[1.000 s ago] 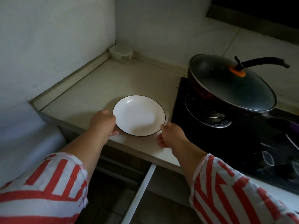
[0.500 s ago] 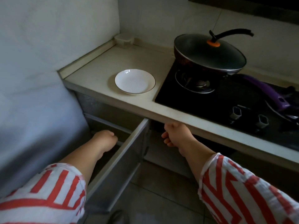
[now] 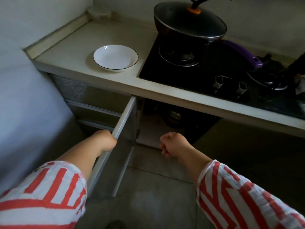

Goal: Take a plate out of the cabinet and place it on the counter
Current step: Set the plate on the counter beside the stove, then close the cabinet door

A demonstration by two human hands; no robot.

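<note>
The white plate (image 3: pixel 115 57) with a thin dark rim lies flat on the pale counter (image 3: pixel 69 47), just left of the stove, with no hand on it. My left hand (image 3: pixel 105 140) is low, against the outer side of the open cabinet door (image 3: pixel 125 129) near its top edge; the door hides its fingers. My right hand (image 3: pixel 171 143) hangs curled in a loose fist with nothing in it, in front of the open cabinet (image 3: pixel 173 118). The cabinet's inside is dark.
A black stove (image 3: pixel 189 70) is set into the counter to the right of the plate, with a lidded black wok (image 3: pixel 189 25) on its burner and a purple-handled pan (image 3: pixel 247 55) further right. A wall runs along the left. Grey floor tiles lie below.
Both hands let go of the plate and dropped below the counter. The left hand has moved up against the open door. The view has pulled back and down.
</note>
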